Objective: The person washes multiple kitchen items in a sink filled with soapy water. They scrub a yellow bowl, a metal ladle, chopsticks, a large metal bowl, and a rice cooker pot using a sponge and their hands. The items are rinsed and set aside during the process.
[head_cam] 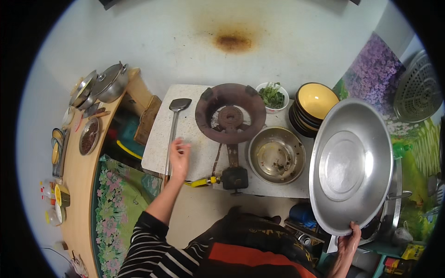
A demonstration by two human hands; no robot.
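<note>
My right hand (pixel 348 239) grips the lower rim of a large stainless-steel basin (pixel 342 165). The basin is tilted, its bare inside turned towards me. My left hand (pixel 179 158) hovers over the white tabletop, fingers half curled and apart, with nothing seen in it. Close by its left side lies a wok spatula (pixel 175 120), blade away from me. Beyond and to the right stands a rusty cast-iron gas burner (pixel 230 113). Between the burner and the basin sits a smaller steel bowl (pixel 276 155) with food scraps and a little liquid.
Cut green leaves fill a white bowl (pixel 273 97) behind the burner. Stacked yellow-lined bowls (pixel 317 104) stand beside it. A yellow gas hose (pixel 201 181) joins the burner valve (pixel 235 178). Along the left, a wooden counter (pixel 81 173) bears a lidded pot (pixel 110 83) and a dish (pixel 89 136).
</note>
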